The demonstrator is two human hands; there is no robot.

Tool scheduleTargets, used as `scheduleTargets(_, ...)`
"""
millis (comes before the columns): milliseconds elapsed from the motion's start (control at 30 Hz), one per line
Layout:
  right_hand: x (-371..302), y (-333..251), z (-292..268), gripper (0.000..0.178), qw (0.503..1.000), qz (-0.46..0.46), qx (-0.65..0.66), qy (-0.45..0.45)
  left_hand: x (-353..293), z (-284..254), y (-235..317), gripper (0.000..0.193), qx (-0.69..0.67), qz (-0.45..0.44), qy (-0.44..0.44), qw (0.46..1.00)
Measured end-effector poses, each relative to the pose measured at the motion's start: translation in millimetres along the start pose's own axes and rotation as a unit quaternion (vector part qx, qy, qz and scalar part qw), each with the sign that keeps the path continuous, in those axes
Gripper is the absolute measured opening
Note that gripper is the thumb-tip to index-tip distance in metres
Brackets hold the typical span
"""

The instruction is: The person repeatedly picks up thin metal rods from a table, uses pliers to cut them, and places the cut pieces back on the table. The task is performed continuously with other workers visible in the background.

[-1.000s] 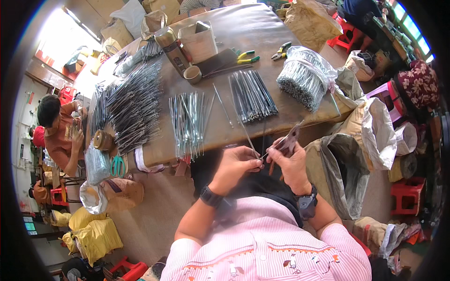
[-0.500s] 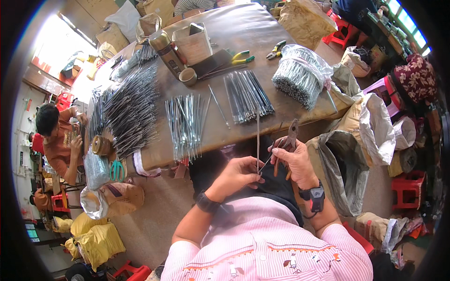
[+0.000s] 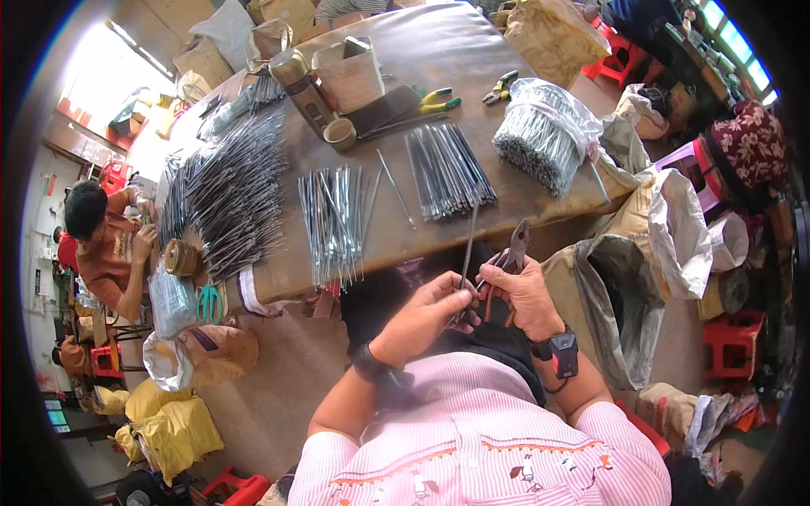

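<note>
My left hand (image 3: 426, 314) is closed on a thin metal rod (image 3: 470, 240), which stands up from the fingers toward the table edge. My right hand (image 3: 531, 302) grips pliers (image 3: 516, 246) with reddish-orange handles, jaws pointing up and away. Both hands nearly touch over my lap, and the fingertips hide the rod's lower end. Beyond them, a neat row of dark rods (image 3: 445, 173) lies on the table, with a looser group of shiny rods (image 3: 331, 223) to its left. One single rod (image 3: 396, 190) rests between these groups.
A large heap of rods (image 3: 236, 198) covers the table's (image 3: 422, 46) left part. A plastic-wrapped bundle (image 3: 540, 139) stands at right, near yellow-handled pliers (image 3: 439, 101). A thermos (image 3: 301, 93) and cup (image 3: 340, 134) stand behind. Open sacks (image 3: 624, 304) flank me; a co-worker (image 3: 110, 244) sits at left.
My right hand has moved left with the pliers, closing the gap to my left hand. The rod in my left hand now tilts slightly right, its lower end more covered by fingers.
</note>
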State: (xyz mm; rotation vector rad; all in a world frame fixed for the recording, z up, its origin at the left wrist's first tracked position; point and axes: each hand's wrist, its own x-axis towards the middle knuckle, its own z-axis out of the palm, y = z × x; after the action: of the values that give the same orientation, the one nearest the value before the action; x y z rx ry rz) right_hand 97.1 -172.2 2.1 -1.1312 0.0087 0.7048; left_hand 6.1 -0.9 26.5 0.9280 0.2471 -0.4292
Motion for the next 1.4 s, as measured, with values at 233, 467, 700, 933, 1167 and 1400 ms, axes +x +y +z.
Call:
scheduleTargets(233, -12.9, -4.5, 10.0, 0.011, 0.996, -0.053, -0.065, -0.012, 4.3, -5.0, -0.9, 0.021, -0.073, -0.056, 0.039, 0.995)
scheduleTargets(467, -12.9, 8.4, 8.2, 0.011, 0.981, -0.12, -0.152, 0.017, 9.0, -3.6, -17.6, 0.011, -0.053, -0.026, 0.031, 0.998)
scheduleTargets(700, -24.8, 4.7, 1.3, 0.019, 0.985, -0.087, -0.145, -0.024, 6.9, -7.9, -19.9, 0.01, -0.034, -0.014, 0.033, 0.999)
scheduleTargets(933, -28.6, 3.2, -11.7, 0.018, 0.988, -0.114, -0.097, -0.036, 8.6, -8.8, -19.8, 0.01, -0.129, -0.086, -0.026, 0.988)
scheduleTargets(1167, -26.0, 7.0, -13.5, 0.013, 0.986, -0.146, -0.065, -0.044, 14.6, -5.1, -22.2, 0.012, -0.179, -0.122, -0.063, 0.974)
scheduleTargets(1400, -23.3, 26.8, -4.2, 0.013, 0.97, -0.17, -0.153, 0.08, 13.9, -3.1, -27.0, 0.019, -0.056, -0.019, 0.029, 0.998)
